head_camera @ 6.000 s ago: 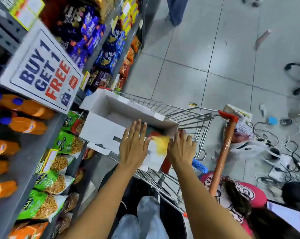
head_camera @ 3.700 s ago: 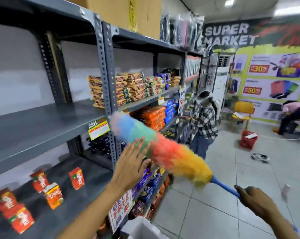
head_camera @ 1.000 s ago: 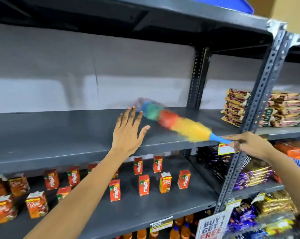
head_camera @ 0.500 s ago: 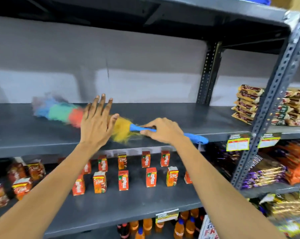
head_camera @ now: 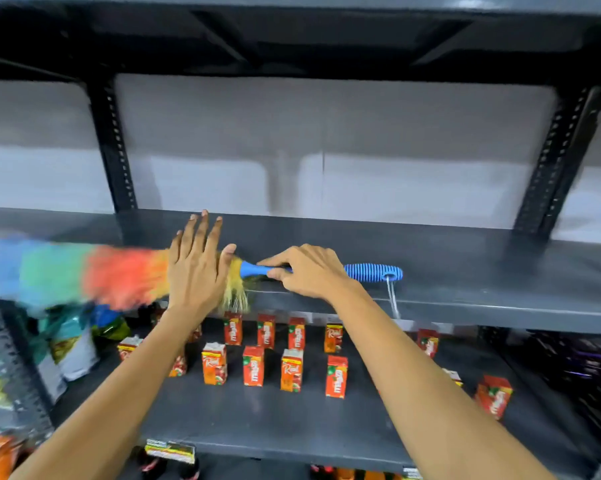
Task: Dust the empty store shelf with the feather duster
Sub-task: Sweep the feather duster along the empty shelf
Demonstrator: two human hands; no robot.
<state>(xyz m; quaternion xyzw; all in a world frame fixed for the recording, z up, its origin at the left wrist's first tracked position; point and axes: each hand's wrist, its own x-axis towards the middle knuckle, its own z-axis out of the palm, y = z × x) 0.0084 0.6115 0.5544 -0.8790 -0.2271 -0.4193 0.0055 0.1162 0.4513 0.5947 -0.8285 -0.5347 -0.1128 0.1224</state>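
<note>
The rainbow feather duster [head_camera: 84, 275] lies level along the front of the empty grey shelf [head_camera: 448, 268], its blurred feathers reaching past the left upright. My right hand [head_camera: 309, 271] grips its blue ribbed handle [head_camera: 371, 272], whose white loop hangs over the shelf edge. My left hand [head_camera: 197, 268] is held flat with fingers spread, in front of the yellow base of the feathers; I cannot tell if it touches them.
Several red juice cartons [head_camera: 254, 365] stand on the shelf below. Snack bags [head_camera: 70, 344] fill the lower left bay. Dark perforated uprights [head_camera: 114, 147] [head_camera: 555, 161] frame the bay, and another shelf [head_camera: 292, 32] hangs close overhead.
The duster has swept further left along the shelf, its feathers now past the left upright. Both hands moved left with it, and the view has shifted left.
</note>
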